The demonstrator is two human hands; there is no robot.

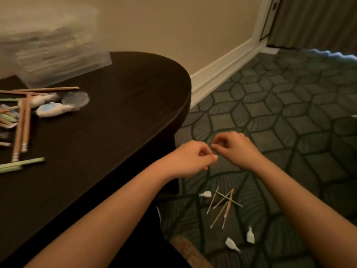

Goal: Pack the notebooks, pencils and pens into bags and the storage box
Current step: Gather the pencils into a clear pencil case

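Our left grip (193, 158) and right grip (236, 148) hover curled, whether holding anything we cannot tell, above light, stiff pencils (224, 206) scattered on the near floor (289, 132), likely to roll and best pinched mid-shaft; more lie far left on the bench (116, 132).

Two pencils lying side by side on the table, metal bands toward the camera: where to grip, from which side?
Take the two pencils mid-shaft, from above, fingers pinching across both. They lie flat and parallel on the table, touching or nearly so, so one pinch should span them. Their far ends meet other pencils lying crosswise, so probably draw toward the banded ends.
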